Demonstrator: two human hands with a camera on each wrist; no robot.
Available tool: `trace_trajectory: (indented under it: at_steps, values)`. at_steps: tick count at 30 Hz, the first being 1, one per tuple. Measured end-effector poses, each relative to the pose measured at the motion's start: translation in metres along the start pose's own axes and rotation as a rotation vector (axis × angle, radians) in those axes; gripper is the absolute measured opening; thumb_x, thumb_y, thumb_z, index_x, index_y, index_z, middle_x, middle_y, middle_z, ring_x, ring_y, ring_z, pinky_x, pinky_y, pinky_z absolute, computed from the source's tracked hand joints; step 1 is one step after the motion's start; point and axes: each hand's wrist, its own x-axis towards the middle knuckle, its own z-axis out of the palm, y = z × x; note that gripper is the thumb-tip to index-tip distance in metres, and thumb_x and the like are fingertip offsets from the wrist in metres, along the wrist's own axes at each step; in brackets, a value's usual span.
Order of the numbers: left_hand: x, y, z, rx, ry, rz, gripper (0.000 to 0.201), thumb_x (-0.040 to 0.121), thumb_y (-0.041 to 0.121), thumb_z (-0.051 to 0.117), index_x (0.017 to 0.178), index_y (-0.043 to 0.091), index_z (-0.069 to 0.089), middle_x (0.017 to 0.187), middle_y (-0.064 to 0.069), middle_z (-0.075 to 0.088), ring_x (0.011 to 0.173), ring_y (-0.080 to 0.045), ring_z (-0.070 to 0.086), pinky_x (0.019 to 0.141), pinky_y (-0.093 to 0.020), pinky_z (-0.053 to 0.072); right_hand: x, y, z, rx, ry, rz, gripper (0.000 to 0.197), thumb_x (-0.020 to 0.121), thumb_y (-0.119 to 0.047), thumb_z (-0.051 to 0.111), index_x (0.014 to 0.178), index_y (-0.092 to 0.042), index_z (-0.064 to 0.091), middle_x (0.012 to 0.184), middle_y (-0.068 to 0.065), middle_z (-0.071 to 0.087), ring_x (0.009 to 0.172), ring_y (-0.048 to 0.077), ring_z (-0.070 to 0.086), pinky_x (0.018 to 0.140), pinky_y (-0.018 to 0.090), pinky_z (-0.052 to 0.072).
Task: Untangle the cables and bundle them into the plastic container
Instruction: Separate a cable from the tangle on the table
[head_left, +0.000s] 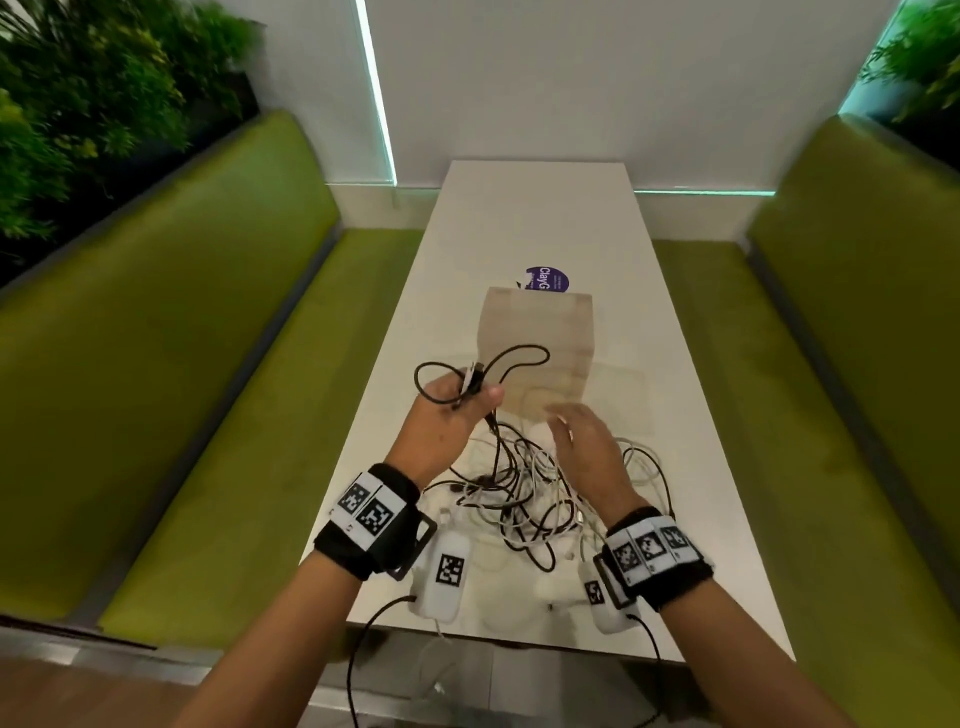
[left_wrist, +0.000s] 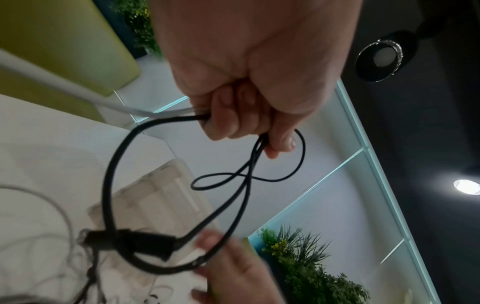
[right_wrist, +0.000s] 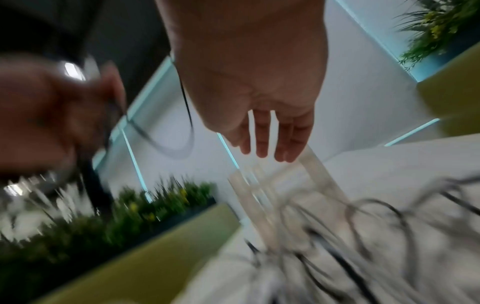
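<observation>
I am gripping a black cable (head_left: 519, 358) in my left hand (head_left: 457, 410), fingers curled round several gathered strands; its loops are sticking out above my fist, and the rest is trailing down into the tangle (head_left: 524, 493) of black and white cables that is lying on the white table (head_left: 535, 218) between my wrists. In the left wrist view the cable's dark plug (left_wrist: 135, 242) is hanging below my fist. My right hand (head_left: 587, 441) is hovering over the tangle with fingers straight and slightly spread, holding nothing. The clear plastic container (head_left: 537, 338) is standing on the table just beyond both hands, and a purple sticker (head_left: 548, 279) is showing behind it. Green benches (head_left: 208, 364) are flanking the table on both sides.
</observation>
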Motion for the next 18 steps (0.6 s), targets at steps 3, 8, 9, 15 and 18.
trace_trajectory:
  at_steps: [3,8,9,15,18]
  values:
    - [-0.014,-0.005,0.000,0.033,-0.118,-0.046,0.022,0.092,0.010,0.060,0.071,0.017,0.058,0.056,0.020,0.059,0.059,0.008,0.052,0.063,-0.006,0.039,-0.015,-0.033,-0.030,0.365,-0.104,-0.073,0.053,0.091,-0.046,0.053,0.140,-0.031,0.040,0.140,-0.012,0.042,0.127,0.006,0.043,0.102,0.030,0.042]
    - [-0.028,-0.015,0.002,0.147,-0.399,-0.124,0.020,0.089,0.017,0.064,0.069,0.018,0.064,0.062,0.016,0.060,0.061,0.001,0.053,0.065,-0.020,0.040,-0.036,-0.074,-0.054,0.592,-0.509,-0.091,0.105,0.065,-0.024,0.086,0.140,-0.055,0.019,0.149,-0.017,0.028,0.128,0.003,0.040,0.100,0.024,0.044]
    - [-0.029,-0.018,0.002,0.162,-0.451,-0.128,0.018,0.085,0.019,0.065,0.068,0.021,0.066,0.066,0.015,0.061,0.063,0.000,0.052,0.066,-0.022,0.040,-0.036,-0.077,-0.053,0.551,-0.547,-0.089,0.100,0.064,-0.022,0.087,0.137,-0.054,0.027,0.144,-0.012,0.038,0.123,0.007,0.046,0.099,0.026,0.046]
    - [-0.045,-0.018,-0.001,0.107,-0.532,-0.174,0.021,0.075,0.027,0.077,0.068,0.012,0.063,0.077,-0.006,0.057,0.079,-0.019,0.052,0.078,-0.046,0.045,-0.039,-0.071,-0.053,0.643,-0.588,0.014,0.069,0.063,-0.024,0.082,0.122,-0.035,0.049,0.097,0.020,0.069,0.094,0.031,0.068,0.095,0.053,0.048]
    - [-0.052,-0.019,-0.001,0.109,-0.522,-0.182,0.012,0.080,0.019,0.075,0.075,0.018,0.064,0.072,-0.001,0.057,0.075,-0.016,0.053,0.079,-0.032,0.043,-0.038,-0.069,-0.059,0.610,-0.541,-0.004,0.062,0.071,-0.008,0.079,0.123,-0.029,0.051,0.092,0.011,0.072,0.090,0.025,0.069,0.094,0.046,0.049]
